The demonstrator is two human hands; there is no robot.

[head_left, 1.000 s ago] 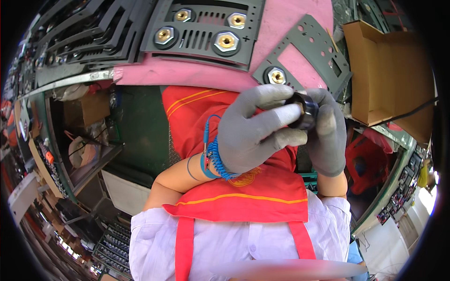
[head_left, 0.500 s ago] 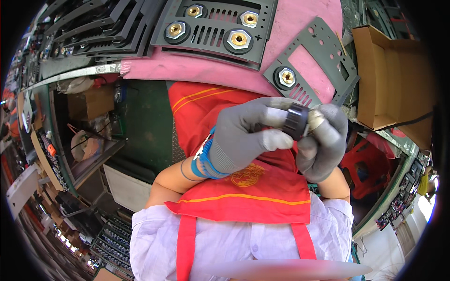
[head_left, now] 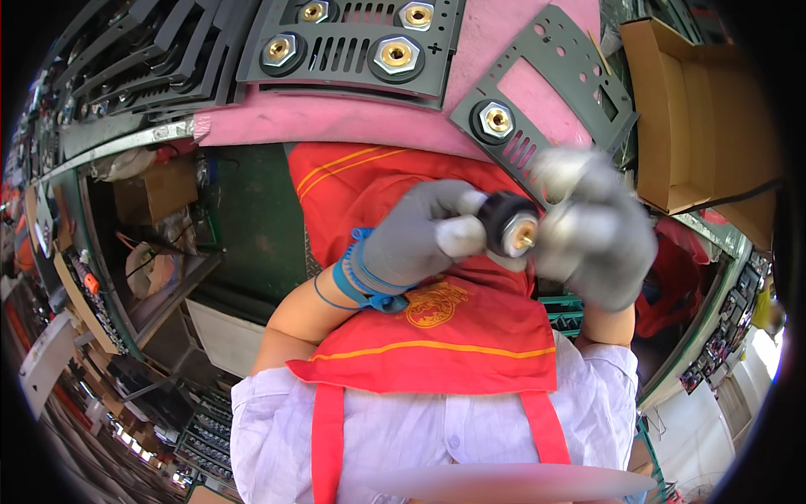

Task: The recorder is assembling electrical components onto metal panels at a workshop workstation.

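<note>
In my gloved left hand [head_left: 416,237] is a round black fitting [head_left: 500,220] with a metal nut and brass centre, pinched between thumb and fingers. The brass end faces toward my right hand [head_left: 600,235], which is gloved too and smeared by motion just to the right of the fitting. Whether its fingers touch the fitting or hold anything is not clear. Beyond my hands lies a grey metal panel [head_left: 571,97], set at an angle, with one similar fitting [head_left: 495,121] mounted at its near left corner.
Pink cloth [head_left: 336,126] covers the bench. At the back stands another grey panel [head_left: 348,77] with several brass-centred fittings. More grey panels [head_left: 159,59] are stacked to its left. An open cardboard box [head_left: 659,126] sits at the right, with a dark cable [head_left: 739,200] across it.
The fitting has turned, so its brass end now shows. My right hand has pulled slightly away to the right and blurred. The view has shifted, moving the bench items a little left and up.
</note>
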